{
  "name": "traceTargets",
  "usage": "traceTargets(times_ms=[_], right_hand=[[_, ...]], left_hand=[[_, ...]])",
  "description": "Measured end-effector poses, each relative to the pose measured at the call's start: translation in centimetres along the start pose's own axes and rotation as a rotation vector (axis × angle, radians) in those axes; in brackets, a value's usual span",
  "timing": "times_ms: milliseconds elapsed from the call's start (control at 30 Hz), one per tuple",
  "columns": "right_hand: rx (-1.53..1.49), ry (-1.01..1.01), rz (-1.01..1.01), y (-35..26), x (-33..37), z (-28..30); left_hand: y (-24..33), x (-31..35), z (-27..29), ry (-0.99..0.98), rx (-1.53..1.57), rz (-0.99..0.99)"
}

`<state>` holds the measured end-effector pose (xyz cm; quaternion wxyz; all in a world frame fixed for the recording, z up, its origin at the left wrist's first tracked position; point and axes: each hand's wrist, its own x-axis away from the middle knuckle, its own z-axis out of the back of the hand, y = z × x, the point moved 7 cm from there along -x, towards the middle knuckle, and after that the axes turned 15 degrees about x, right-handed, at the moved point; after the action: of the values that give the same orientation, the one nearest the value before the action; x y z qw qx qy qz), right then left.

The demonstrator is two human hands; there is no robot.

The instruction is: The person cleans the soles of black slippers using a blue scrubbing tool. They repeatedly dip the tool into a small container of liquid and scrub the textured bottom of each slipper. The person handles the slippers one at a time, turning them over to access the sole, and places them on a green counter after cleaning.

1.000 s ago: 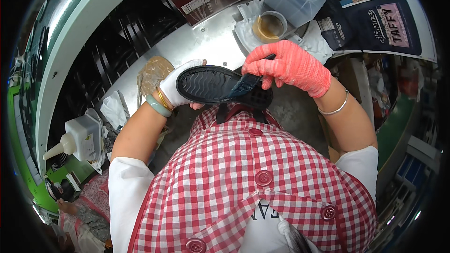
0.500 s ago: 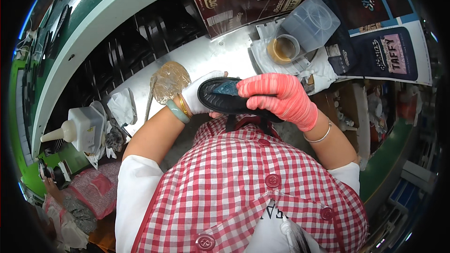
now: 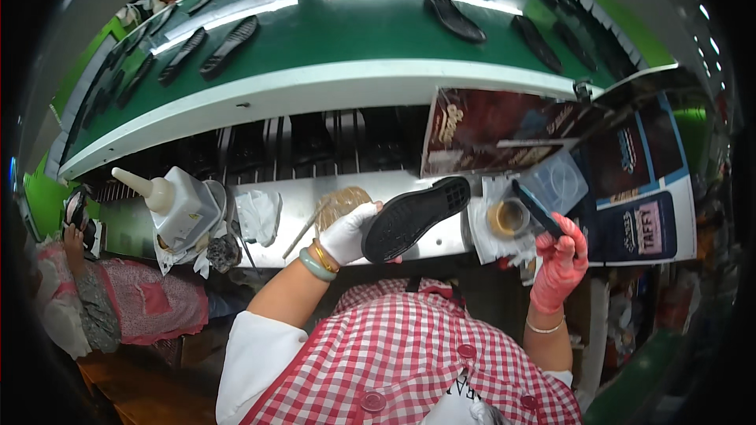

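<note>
The left hand (image 3: 346,238), gloved in white, grips the wide end of a black sole (image 3: 416,219) along its rim; two bare fingertips show at opposite edges (the other fingers are hidden behind it). The sole hangs in front of the bench (image 3: 445,242), tilted, its narrow, grid-marked end pointing up and to the right. The right hand (image 3: 561,264), gloved in red, pinches a dark brush (image 3: 538,208) between thumb and fingers, its far end near a cup (image 3: 507,219) of brownish liquid. A clear box (image 3: 557,179) stands just beyond the cup. Well to the left are a white rag (image 3: 258,216) and a spouted bottle (image 3: 185,212). More soles (image 3: 455,17) lie on the green belt (image 3: 346,27).
</note>
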<state>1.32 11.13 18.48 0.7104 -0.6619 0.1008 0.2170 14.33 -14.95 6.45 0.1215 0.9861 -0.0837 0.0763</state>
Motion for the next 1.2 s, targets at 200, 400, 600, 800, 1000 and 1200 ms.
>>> traceTargets(times_ms=[200,400,600,800,1000,1200], right_hand=[[-0.037,0.164,-0.071,1.2,-0.4,0.3],[-0.091,0.101,-0.169,3.1,0.5,-0.8],[-0.097,0.140,-0.365,6.2,2.5,1.5],[-0.003,0.200,-0.437,6.7,2.9,1.2],[0.092,0.228,-0.502,9.5,2.4,3.7],[0.139,0.290,-0.558,13.8,1.9,6.5]], left_hand=[[14.0,-1.0,-10.2,-0.001,-0.046,-0.513],[20.1,-4.7,-7.2,0.214,-0.343,-0.471],[37.6,7.1,-7.3,1.370,-2.157,-1.254],[45.6,10.4,-1.7,1.590,-2.009,-0.533],[33.1,8.4,-5.4,0.523,-0.738,-1.287],[11.8,4.4,-6.0,0.082,-0.668,-0.918]])
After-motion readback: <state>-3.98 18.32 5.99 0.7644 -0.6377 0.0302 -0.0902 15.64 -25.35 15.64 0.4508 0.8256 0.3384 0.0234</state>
